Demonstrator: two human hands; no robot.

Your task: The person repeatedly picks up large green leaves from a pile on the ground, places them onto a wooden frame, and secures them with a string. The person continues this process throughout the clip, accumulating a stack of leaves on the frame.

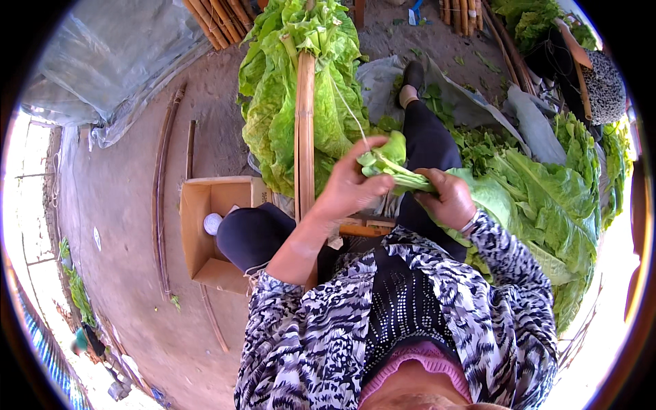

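My left hand point(344, 190) is closed around the stem ends of a small bunch of green leaves point(403, 179) that look like tobacco. My right hand point(447, 199) grips the same stems farther down, and the blades spread out to its right. A thin white string point(348, 106) runs from the pole's far end to my left hand; its path around the stems is partly hidden by my fingers. Between my legs a split bamboo pole point(305, 130) points away from me. Large hanging leaves point(270, 116) crowd both sides of it, their stems gathered at its far part.
Right of me lies a big heap of loose leaves point(547, 198). At my left knee stands an open cardboard box point(198, 236) with a ball of white string point(212, 223). Poles point(164, 184) lie on the dirt floor. Another person point(605, 85) shows at the far right.
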